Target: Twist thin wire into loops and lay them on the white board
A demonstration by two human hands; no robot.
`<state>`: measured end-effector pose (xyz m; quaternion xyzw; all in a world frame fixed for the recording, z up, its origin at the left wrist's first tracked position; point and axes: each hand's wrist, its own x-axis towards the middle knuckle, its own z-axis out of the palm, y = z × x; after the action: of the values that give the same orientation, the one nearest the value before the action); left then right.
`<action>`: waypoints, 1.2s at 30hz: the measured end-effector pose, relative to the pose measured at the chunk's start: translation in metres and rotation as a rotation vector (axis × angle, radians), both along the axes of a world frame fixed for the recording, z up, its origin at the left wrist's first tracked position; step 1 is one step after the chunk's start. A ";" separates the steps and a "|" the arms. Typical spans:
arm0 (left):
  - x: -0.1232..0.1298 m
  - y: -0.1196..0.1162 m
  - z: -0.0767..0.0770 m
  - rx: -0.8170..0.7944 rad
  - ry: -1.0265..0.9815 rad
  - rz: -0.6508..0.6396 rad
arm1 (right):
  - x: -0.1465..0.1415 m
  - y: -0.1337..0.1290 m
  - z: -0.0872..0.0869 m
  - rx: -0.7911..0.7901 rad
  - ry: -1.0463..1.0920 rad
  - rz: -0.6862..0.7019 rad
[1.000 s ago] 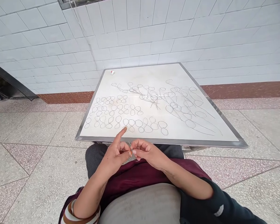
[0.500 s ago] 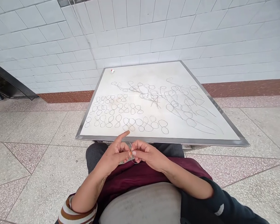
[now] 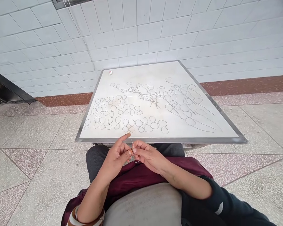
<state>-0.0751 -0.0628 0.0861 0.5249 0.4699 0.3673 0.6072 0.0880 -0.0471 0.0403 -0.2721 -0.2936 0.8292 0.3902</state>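
Observation:
A thin wire is pinched between my two hands, in front of the table's near edge and above my lap. My left hand grips it with thumb and fingers, the index finger stretched out toward the table. Thumb and fingertips of my right hand close on the same wire, right against the left fingertips. Part of the wire curves below the fingers; the rest is hidden. Something orange shows at the left fingertips, too small to name. Figure-eight wire loops lie in rows on the near left of the tabletop.
The white table has a grey metal rim and stands near a tiled wall. Wires with one looped end and long tails lie tangled at its centre and right. A small white-and-red object sits at the far left corner.
The camera view has shifted slightly. My hands stay together on the wire, whose upper part now stands up as a short strand instead of a wider curve.

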 end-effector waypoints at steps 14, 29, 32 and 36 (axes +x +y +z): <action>0.015 -0.009 -0.009 -0.050 -0.091 0.251 | 0.000 0.003 -0.002 0.025 0.043 -0.094; 0.015 -0.006 -0.010 -0.073 -0.120 0.268 | 0.013 0.013 0.004 0.185 -0.157 -0.109; 0.016 -0.005 -0.011 -0.088 -0.103 0.264 | 0.013 0.013 0.004 0.173 -0.139 -0.099; 0.020 -0.004 -0.007 -0.099 -0.110 0.275 | 0.011 0.013 0.006 0.155 -0.126 -0.114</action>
<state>-0.0555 -0.0669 0.0787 0.4042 0.5210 0.4515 0.6011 0.0992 -0.0342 0.0463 -0.3091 -0.3649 0.7618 0.4371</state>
